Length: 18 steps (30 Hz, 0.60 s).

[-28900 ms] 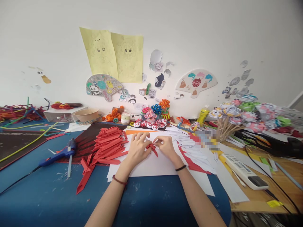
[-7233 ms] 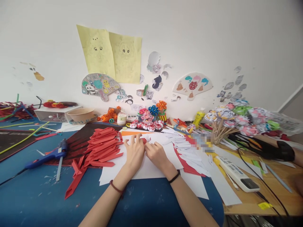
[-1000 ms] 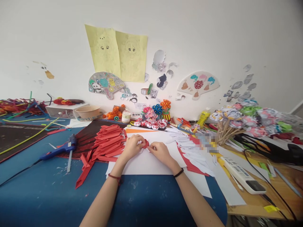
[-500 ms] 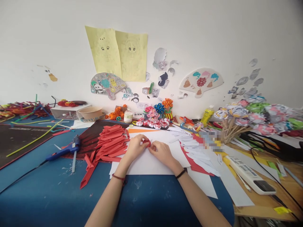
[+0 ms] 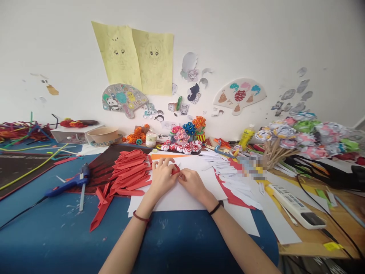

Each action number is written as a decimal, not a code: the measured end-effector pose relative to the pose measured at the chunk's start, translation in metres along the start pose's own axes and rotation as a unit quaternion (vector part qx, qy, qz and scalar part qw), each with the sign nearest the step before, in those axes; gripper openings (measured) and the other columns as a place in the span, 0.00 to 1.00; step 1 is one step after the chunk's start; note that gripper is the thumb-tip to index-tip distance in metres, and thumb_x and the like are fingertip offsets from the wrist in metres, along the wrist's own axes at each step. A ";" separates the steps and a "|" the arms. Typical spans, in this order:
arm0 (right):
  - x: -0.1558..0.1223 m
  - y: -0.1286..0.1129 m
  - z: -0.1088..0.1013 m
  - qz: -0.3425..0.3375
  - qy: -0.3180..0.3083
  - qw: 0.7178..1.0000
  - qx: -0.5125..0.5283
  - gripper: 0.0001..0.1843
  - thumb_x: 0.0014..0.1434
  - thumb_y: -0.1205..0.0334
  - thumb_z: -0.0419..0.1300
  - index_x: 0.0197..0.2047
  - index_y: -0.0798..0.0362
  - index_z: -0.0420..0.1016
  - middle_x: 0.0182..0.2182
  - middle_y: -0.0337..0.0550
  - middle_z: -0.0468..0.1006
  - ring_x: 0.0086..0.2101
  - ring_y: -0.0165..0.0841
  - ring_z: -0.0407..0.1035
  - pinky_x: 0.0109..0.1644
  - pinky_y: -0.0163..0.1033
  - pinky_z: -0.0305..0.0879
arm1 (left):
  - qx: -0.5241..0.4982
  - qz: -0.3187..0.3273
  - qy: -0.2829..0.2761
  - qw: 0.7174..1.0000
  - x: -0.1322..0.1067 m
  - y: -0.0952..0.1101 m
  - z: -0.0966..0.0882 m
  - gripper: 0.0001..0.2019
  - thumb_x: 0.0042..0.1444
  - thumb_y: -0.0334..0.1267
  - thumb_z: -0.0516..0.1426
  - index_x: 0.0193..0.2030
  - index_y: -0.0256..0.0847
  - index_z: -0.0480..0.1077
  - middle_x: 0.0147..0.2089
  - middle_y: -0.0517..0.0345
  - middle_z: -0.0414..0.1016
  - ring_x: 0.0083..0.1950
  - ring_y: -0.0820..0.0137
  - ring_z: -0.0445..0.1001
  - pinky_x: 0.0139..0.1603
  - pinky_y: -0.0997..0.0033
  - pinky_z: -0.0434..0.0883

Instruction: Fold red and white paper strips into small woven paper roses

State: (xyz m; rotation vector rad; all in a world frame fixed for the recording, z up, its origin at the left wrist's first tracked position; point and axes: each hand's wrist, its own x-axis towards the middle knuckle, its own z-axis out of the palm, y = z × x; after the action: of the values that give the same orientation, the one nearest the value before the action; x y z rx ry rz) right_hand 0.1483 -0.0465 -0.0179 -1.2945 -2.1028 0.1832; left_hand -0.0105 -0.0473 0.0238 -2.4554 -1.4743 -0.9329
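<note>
My left hand (image 5: 163, 176) and my right hand (image 5: 191, 181) meet over a white sheet (image 5: 182, 192) on the blue table. Both pinch a small folded red paper piece (image 5: 176, 169) between their fingertips, and most of it is hidden by the fingers. A heap of folded red paper strips (image 5: 127, 173) lies just left of my left hand. A fan of folded white strips (image 5: 228, 179) on red paper lies to the right of my right hand.
A blue glue gun (image 5: 67, 183) with its cord lies at the left. Paper flowers (image 5: 186, 137), a bowl (image 5: 103, 134) and a yellow glue bottle (image 5: 246, 137) line the wall. A white remote (image 5: 296, 206) and flowers on sticks (image 5: 296, 135) sit at the right.
Over the last second my hands stay together on the red piece, with small finger shifts. The view has tilted a little.
</note>
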 end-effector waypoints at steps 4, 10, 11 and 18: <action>0.000 -0.002 0.000 -0.006 -0.008 1.000 0.030 0.09 0.58 0.71 0.56 0.26 0.53 0.66 0.24 0.36 0.71 0.26 0.28 0.63 0.32 0.31 0.55 | -0.022 -0.026 0.004 0.999 0.000 -0.002 -0.001 0.06 0.52 0.34 0.58 0.26 0.44 0.73 0.54 0.58 0.71 0.55 0.55 0.62 0.53 0.48 0.54; 0.000 -0.006 -0.003 -0.018 -0.022 0.998 0.056 0.09 0.55 0.72 0.54 0.24 0.53 0.64 0.23 0.34 0.67 0.25 0.27 0.61 0.31 0.31 0.54 | -0.065 -0.071 -0.005 0.995 0.003 -0.007 -0.002 0.05 0.49 0.34 0.60 0.23 0.43 0.74 0.53 0.58 0.71 0.56 0.54 0.60 0.56 0.44 0.51; 0.000 -0.007 -0.004 -0.018 -0.024 0.998 0.059 0.09 0.55 0.72 0.54 0.24 0.53 0.64 0.23 0.34 0.67 0.25 0.27 0.60 0.31 0.31 0.54 | -0.069 -0.078 -0.007 0.995 0.003 -0.008 -0.002 0.05 0.49 0.34 0.60 0.23 0.44 0.74 0.53 0.58 0.71 0.56 0.54 0.60 0.56 0.45 0.51; -0.001 -0.007 -0.005 -0.010 -0.022 0.998 0.066 0.09 0.53 0.73 0.55 0.23 0.53 0.62 0.22 0.34 0.66 0.25 0.27 0.60 0.31 0.31 0.53 | -0.084 -0.100 -0.005 0.991 0.005 -0.010 -0.004 0.06 0.47 0.36 0.61 0.21 0.45 0.74 0.51 0.61 0.73 0.54 0.54 0.61 0.54 0.46 0.54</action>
State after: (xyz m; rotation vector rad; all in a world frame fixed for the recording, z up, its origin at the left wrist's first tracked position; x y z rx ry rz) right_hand 0.1457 -0.0519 -0.0116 -1.2017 -2.1013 0.3390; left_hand -0.0191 -0.0402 0.0277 -2.4602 -1.7378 -1.1259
